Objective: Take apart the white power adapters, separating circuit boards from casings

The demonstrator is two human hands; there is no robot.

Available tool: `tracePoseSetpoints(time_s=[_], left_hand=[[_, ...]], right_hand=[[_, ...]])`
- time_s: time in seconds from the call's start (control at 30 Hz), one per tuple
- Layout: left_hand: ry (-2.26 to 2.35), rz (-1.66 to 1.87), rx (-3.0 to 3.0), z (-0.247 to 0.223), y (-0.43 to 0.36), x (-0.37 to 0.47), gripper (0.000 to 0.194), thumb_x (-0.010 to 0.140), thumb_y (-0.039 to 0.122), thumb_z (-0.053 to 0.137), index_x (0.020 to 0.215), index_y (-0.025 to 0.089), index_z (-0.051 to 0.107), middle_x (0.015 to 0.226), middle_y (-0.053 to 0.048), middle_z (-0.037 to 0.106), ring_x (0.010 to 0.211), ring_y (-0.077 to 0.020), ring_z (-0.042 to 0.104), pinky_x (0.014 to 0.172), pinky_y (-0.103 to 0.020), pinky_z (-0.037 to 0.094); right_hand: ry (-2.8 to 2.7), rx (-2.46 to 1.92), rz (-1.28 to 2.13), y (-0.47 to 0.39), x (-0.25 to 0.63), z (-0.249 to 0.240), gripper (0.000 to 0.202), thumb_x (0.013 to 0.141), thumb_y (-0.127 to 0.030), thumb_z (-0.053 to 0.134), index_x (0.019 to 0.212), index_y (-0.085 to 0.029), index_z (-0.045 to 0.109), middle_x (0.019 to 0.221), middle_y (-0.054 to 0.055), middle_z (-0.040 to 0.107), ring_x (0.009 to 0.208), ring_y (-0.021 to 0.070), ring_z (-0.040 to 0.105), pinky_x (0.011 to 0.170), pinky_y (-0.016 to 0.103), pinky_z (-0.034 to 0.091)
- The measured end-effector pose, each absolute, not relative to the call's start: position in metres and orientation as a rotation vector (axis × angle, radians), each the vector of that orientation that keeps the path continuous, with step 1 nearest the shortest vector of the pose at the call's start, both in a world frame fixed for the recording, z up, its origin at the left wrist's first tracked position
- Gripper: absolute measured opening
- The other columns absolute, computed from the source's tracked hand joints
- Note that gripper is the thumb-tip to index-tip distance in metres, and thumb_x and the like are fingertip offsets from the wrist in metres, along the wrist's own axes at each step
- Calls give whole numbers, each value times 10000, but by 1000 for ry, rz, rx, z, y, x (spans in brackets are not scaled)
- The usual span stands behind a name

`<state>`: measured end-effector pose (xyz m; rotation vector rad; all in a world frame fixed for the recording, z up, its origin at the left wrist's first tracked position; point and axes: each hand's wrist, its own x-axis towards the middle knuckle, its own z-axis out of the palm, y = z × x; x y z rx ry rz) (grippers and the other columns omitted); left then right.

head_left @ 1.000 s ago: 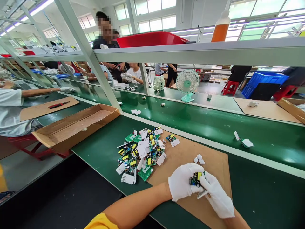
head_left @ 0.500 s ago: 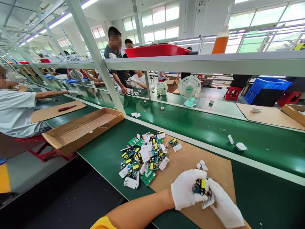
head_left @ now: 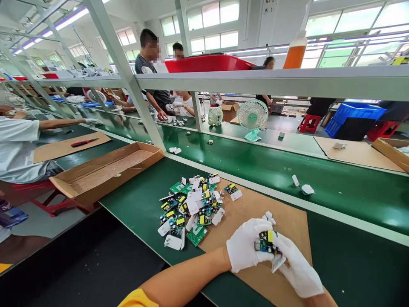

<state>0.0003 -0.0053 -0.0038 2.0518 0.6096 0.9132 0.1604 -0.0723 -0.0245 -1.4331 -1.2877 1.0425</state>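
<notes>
Sliding leftward along the green belt, a board with white pieces is now lying farther left than it was half a second ago, while my hands are keeping much the same pose. My left hand, gloved in white, is gripping the left side of a circuit board, its fingers bending around the far edge and its thumb pressing near the close one. My right hand, gloved too, is keeping its grip closed at the board's right side, and a pale plate is sticking out below, beside those fingers. I am holding all this over a cardboard sheet, which is lying on the green table. Just beyond my left hand, small white pieces are sitting close together. Farther left, a heap of boards and white plates is spreading over the table and touching the sheet; a separate board is lying just beside it. Past the heap, a long cardboard tray is resting at the left. Across the belt, a pale green fan is standing upright.
</notes>
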Motion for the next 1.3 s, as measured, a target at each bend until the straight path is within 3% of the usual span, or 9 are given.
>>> tracePoseSetpoints(time_s=[0.13,0.3,0.5,0.63,0.73,0.8,0.97,1.13,1.3], left_hand=[[597,923,2041,-8,-7,2,638,578,270,808,1158,221,547,1205,-99,599,1129,-262,553,1005,-396,417],[604,1101,1859,-3,-6,-1,535,663,224,736,1156,230,528,1262,-102,548,1187,-274,506,1064,-461,343],[681,1060,1312,8,-6,0,439,731,177,653,1130,193,471,1113,-82,604,1004,-210,590,924,-407,463],[658,1011,1251,2,-4,2,572,685,169,697,1190,193,428,1212,-102,561,1077,-225,562,965,-416,442],[613,976,1156,-1,-4,3,713,639,171,746,1235,210,357,1202,-104,568,1092,-231,564,979,-432,425],[584,965,1104,0,-3,4,655,618,171,767,1159,209,399,1141,-89,599,1060,-225,579,964,-427,426],[584,903,1057,12,-3,1,573,615,187,792,1110,197,503,1109,-79,614,1048,-225,567,954,-410,422],[595,872,1060,11,-6,1,690,619,160,776,1229,202,458,1134,-78,594,1035,-210,556,949,-398,426],[623,851,1172,0,-6,4,754,574,106,777,1240,208,436,1117,-83,604,983,-204,582,918,-393,443]], right_hand=[[-1180,-1394,1230,-69,157,-9,460,859,-561,498,1117,-214,652,962,103,718,829,246,691,594,345,577],[-1068,-1341,1225,-56,176,0,472,823,-556,514,1187,-273,615,1189,71,656,1070,275,616,881,417,529],[-1412,-1679,705,-35,191,-26,412,826,-253,460,1214,-267,597,1321,47,558,1245,248,451,1111,489,266],[-1683,-1816,554,-34,181,-25,435,821,-213,444,1222,-271,605,1131,60,641,1081,283,511,974,511,377],[-1619,-1842,558,-35,178,-20,300,791,-243,504,1036,-268,674,963,52,652,966,280,544,889,483,414],[-1542,-1855,569,-36,178,-19,210,804,-290,508,936,-243,665,956,57,643,935,267,565,876,469,422],[-1167,-1682,858,-42,182,-21,395,856,-484,475,1143,-219,538,1053,59,654,862,193,608,802,359,490],[-778,-1329,1163,-48,181,-12,539,731,-514,685,1156,-201,581,936,22,671,824,160,574,786,283,476],[-857,-1331,1061,-59,170,-3,341,744,-516,678,900,-216,637,598,-57,538,495,83,403,478,223,350]])
